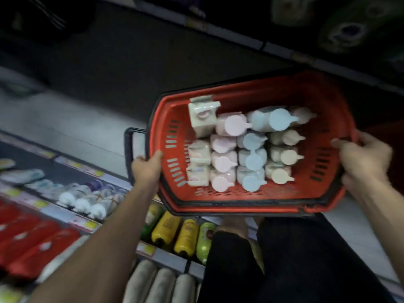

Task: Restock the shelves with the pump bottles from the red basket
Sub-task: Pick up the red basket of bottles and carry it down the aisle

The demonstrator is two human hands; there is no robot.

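A red basket [251, 200] with a black rim is held up in front of me over the aisle floor. My left hand [148, 167] grips its left rim and my right hand [365, 158] grips its right rim. Inside stand rows of pump bottles seen from above: several with pink tops [223, 165], several with blue tops [253, 160] and several with cream tops [286, 156]. At the basket's left side are boxed white packs [200, 121]. The picture is blurred by motion.
Shelves run along the left and below: red packs [32, 243], white-capped bottles [83, 202], yellow and green bottles [181, 235], grey packs [157, 285]. A dark shelf edge [240, 33] crosses the top. My dark trouser legs [284, 259] are below the basket.
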